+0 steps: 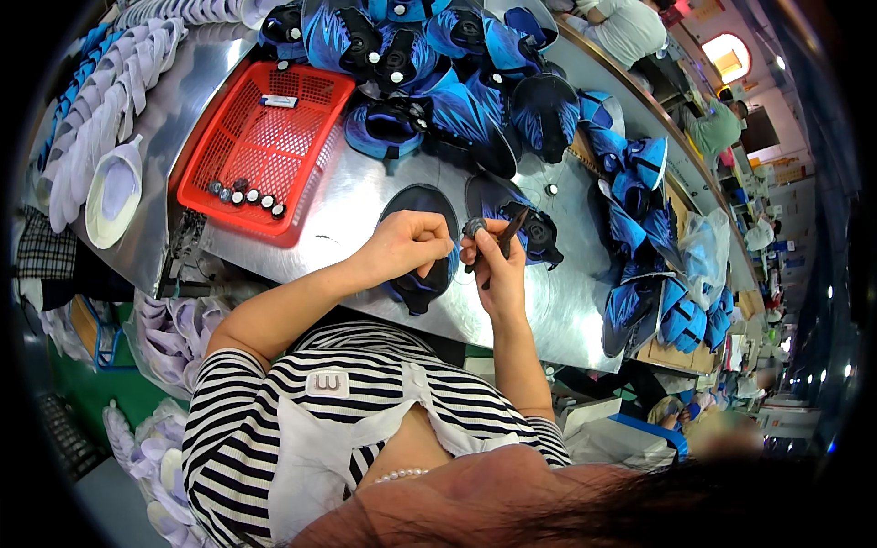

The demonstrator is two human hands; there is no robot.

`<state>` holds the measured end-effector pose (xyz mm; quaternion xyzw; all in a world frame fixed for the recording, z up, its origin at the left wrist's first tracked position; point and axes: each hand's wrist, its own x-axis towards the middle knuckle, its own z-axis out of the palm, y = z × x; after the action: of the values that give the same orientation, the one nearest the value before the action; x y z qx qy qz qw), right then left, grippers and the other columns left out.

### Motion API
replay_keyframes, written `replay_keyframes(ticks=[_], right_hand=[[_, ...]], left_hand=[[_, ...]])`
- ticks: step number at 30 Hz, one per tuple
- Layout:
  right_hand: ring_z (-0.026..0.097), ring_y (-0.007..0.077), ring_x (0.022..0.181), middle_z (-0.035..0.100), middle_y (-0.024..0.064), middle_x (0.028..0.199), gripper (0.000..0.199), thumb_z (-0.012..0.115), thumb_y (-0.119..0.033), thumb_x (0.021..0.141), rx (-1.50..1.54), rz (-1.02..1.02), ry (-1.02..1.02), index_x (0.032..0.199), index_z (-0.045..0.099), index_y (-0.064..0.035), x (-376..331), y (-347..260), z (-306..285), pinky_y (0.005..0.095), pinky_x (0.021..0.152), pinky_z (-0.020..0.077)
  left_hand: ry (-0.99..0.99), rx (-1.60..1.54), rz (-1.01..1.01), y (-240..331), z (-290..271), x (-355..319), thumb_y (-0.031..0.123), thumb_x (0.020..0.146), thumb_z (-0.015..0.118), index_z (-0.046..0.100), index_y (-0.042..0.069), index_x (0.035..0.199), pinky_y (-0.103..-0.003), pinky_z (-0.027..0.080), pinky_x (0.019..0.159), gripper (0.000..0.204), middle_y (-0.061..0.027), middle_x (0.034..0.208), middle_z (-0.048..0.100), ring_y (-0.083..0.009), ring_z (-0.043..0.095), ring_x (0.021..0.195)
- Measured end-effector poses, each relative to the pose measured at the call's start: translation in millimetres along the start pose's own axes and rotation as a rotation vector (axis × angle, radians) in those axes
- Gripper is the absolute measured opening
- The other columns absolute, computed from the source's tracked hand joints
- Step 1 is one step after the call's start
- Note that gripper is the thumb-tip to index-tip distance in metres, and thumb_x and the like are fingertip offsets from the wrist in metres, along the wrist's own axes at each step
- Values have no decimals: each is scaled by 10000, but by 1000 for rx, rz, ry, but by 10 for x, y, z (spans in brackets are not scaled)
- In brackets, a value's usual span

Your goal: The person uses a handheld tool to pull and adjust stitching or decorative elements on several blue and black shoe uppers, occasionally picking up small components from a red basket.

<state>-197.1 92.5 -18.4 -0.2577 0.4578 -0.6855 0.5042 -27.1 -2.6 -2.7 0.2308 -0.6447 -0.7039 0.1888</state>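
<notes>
My left hand point(409, 245) is closed in a pinch above a black-and-blue shoe upper point(419, 203); what its fingertips hold, if anything, is too small to make out. In my right hand point(499, 267) is a dark, pointed hand tool point(513, 226), like snips or small pliers; its exact kind is unclear. A small round dark dial point(474, 226) sits at the fingertips of the same hand. Both hands are close together over the metal table. Just beyond the right hand lies a second blue-black upper point(539, 232), partly hidden by the fingers.
A red plastic basket point(315, 151) holds several small dials and a marker point(279, 101). Blue-black uppers point(457, 110) are heaped at the far side, with more stacked along the right point(630, 301). White shoe pieces point(114, 192) line the left. One loose dial point(551, 190) rests on the metal table point(333, 239).
</notes>
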Motion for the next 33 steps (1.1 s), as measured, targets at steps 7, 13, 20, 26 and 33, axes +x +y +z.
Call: replay_keyframes(ticks=[7,13,20,26,33], right_hand=[[557,145,697,635,115,837,151,609,-72,913,-8,19,5,1035,574,9,0,1,14,289,669,459],[574,138,709,645,115,851,194,621,-59,909,36,48,-17,1080,563,15,-1,25,-7,270,678,465],[576,142,706,645,118,845,181,616,-62,913,89,64,-32,1070,563,10,5,37,-58,287,676,469],[568,130,702,648,113,840,176,623,-70,909,97,88,-34,1060,568,4,-2,29,-45,273,668,461],[559,94,722,656,77,864,172,657,-85,887,-230,-2,-42,1024,596,-1,-38,4,-17,226,665,435]], left_hand=[[-25,-17,-29,35,-14,-19,148,881,600,598,22,786,-197,371,524,158,9,633,567,-46,514,543],[-11,-52,-28,-62,-8,11,140,884,599,598,28,790,-190,366,524,147,14,643,564,-41,510,552],[24,20,-2,-50,6,29,142,889,606,585,27,776,-193,373,520,162,18,634,561,-41,511,548],[57,138,63,-45,32,27,139,889,608,580,26,762,-211,381,493,173,11,603,553,-49,515,524],[88,220,110,-1,29,33,131,885,628,608,2,921,-219,447,602,136,-42,682,664,-78,609,630]])
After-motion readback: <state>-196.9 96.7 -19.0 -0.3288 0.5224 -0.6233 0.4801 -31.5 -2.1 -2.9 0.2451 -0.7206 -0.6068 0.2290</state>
